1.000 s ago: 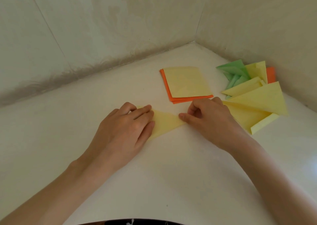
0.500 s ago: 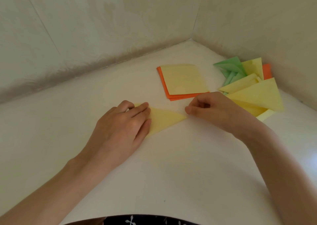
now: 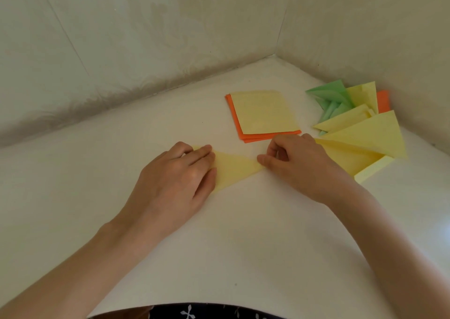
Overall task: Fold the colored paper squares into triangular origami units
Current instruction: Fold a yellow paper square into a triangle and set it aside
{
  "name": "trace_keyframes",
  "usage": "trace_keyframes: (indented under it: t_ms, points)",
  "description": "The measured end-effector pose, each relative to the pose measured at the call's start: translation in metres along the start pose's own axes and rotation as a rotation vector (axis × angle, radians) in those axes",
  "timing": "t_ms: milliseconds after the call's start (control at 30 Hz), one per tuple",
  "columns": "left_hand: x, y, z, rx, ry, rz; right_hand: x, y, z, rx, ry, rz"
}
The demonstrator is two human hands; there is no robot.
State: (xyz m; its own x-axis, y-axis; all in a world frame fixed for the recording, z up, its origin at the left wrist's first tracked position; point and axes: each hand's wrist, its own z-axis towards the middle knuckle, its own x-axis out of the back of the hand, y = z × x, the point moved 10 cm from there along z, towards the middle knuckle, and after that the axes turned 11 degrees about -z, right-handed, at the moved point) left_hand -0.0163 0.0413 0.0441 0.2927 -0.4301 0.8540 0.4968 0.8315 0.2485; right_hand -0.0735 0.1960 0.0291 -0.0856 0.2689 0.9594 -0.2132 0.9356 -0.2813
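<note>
Here, on the white surface (image 3: 243, 233), the left hand (image 3: 175, 185) lies flat, pressing a folded yellow triangle (image 3: 233, 170); the right hand (image 3: 299, 165), fingers curled, touches its tip, grip unclear.

no text, label, brand, number or sign is showing legibly anywhere. the stack of paper squares (image 3: 264, 111) toward the far corner of the counter (image 3: 243, 233) is presenting a plain yellow top face with orange edges. the folded units (image 3: 365, 133) along the right edge are showing only plain green, yellow and orange. the yellow triangle (image 3: 233, 170) at mid-counter is carrying no print. the dark fabric (image 3: 207, 312) at the near edge is bearing a small white flower pattern, not lettering.
</note>
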Motion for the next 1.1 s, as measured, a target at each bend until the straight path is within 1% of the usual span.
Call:
trace_keyframes:
  t_ms: [67,133,267,333,433,500,633,767,833,933,967,1033,1100]
  points:
    - [-0.001,-0.001,0.001,0.007,-0.005,-0.003,0.002,-0.005,0.001,0.036,0.022,0.015]
    - [-0.001,-0.003,0.001,0.016,-0.011,-0.011,0.003,-0.008,0.002,0.069,0.047,0.083]
    - [-0.002,-0.004,0.001,0.027,-0.028,-0.021,0.014,-0.017,-0.001,0.145,0.160,0.176]
    - [-0.002,-0.005,0.001,0.036,-0.036,-0.043,0.017,-0.033,-0.006,0.257,0.223,0.148]
    - [-0.003,-0.011,0.001,0.072,-0.046,-0.095,0.004,-0.061,-0.013,0.475,0.260,-0.019]
    - [-0.005,-0.013,0.000,0.081,-0.064,-0.103,-0.003,-0.067,-0.015,0.526,0.264,-0.111]
    - [-0.009,-0.013,-0.004,0.042,-0.115,-0.071,-0.003,-0.064,-0.021,0.535,0.351,-0.250]
    - [-0.011,-0.015,-0.012,-0.027,-0.163,-0.087,0.001,-0.040,-0.023,0.448,0.387,-0.225]
    - [-0.009,-0.006,-0.010,-0.116,-0.158,-0.109,0.001,-0.034,-0.020,0.427,0.379,-0.160]
    - [-0.007,0.023,-0.012,-0.332,-0.140,-0.137,-0.002,-0.035,-0.014,0.440,0.334,-0.041]
    - [-0.009,0.027,-0.014,-0.349,-0.161,-0.149,-0.003,-0.034,-0.013,0.433,0.316,-0.007]
    - [-0.013,0.028,-0.015,-0.310,-0.222,-0.171,-0.004,-0.031,-0.010,0.406,0.277,0.058]
    - [-0.016,0.026,-0.014,-0.276,-0.255,-0.174,-0.005,-0.031,-0.011,0.392,0.261,0.066]
